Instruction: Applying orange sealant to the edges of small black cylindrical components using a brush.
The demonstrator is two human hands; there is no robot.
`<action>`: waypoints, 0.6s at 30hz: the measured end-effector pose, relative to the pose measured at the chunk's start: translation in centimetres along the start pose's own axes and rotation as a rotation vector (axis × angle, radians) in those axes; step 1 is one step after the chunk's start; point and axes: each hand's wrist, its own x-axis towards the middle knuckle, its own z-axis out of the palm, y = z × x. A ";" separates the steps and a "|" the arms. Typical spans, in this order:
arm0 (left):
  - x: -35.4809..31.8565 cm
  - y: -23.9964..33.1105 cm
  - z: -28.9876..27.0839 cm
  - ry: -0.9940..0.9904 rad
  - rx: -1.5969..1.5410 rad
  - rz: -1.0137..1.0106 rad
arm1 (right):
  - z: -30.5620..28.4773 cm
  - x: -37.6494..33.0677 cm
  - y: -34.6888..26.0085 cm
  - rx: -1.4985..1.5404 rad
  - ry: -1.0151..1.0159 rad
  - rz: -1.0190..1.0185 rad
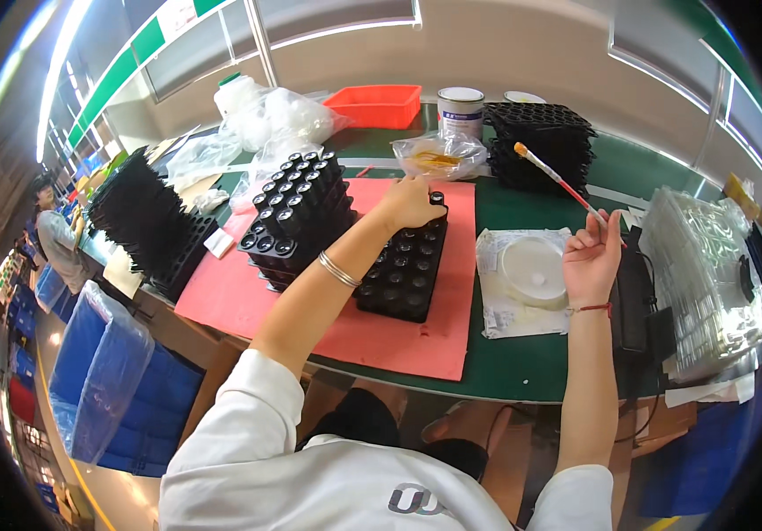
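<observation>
My left hand (409,205) reaches over the far end of a black tray (403,296) with rows of round pockets. Its fingers are closed at a small black cylinder (437,198) with a shiny top, by the tray's far corner. In my raised right hand (591,261) is a thin brush (565,186) with a red and white handle, pinched near its lower end. The brush's orange tip points up and to the left. Left of the tray, a stack of black trays (279,261) bears several upright black cylinders (285,219). A pink sheet (447,327) lies underneath.
A round translucent dish (533,270) sits on a stained white sheet (493,320). More black trays (540,146) are piled behind it, beside a can (460,113) and a bag (438,157). Clear plastic trays (708,292) stand right; leaning black trays (146,212) stand left.
</observation>
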 end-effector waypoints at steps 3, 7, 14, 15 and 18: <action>-0.4 0.3 -0.3 0.071 -0.184 0.146 | 0.3 -0.2 -0.1 -0.021 -0.001 -0.004; -1.7 2.0 -2.6 0.202 -0.191 0.153 | 0.4 -0.2 0.0 -0.020 0.013 -0.002; -6.6 4.6 -4.7 0.045 -1.158 0.239 | 0.7 -0.3 0.3 -0.055 0.100 -0.060; -7.6 4.6 -4.9 0.053 -1.154 0.221 | 0.9 -0.4 0.4 -0.061 0.087 -0.066; -10.2 4.2 -5.5 0.011 -1.302 0.083 | 1.3 -0.7 0.7 -0.094 0.020 -0.074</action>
